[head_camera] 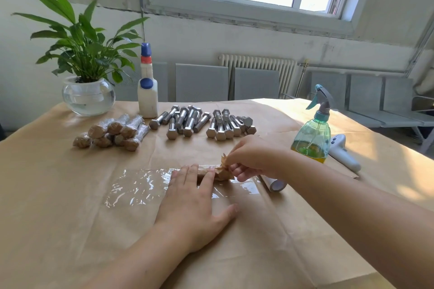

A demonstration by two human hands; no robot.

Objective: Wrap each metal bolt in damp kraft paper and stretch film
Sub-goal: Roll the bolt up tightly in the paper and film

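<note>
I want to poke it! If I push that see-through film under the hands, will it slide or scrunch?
The stretch film already looks wrinkled, so it would probably scrunch. It seems thin and floppy, likely clinging to the kraft paper.

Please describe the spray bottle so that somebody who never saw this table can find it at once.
Look at the right side of the paper-covered table, beyond the right hand. The spray bottle stands upright there: clear green with yellowish liquid and a grey-teal trigger, unlike the white bottle near the plant.

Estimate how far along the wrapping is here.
Done: a pile of wrapped bolts sits far left. In hand: the left hand presses a paper-wrapped bolt onto the film while the right hand pinches its paper end. Left: many bare bolts.
</note>
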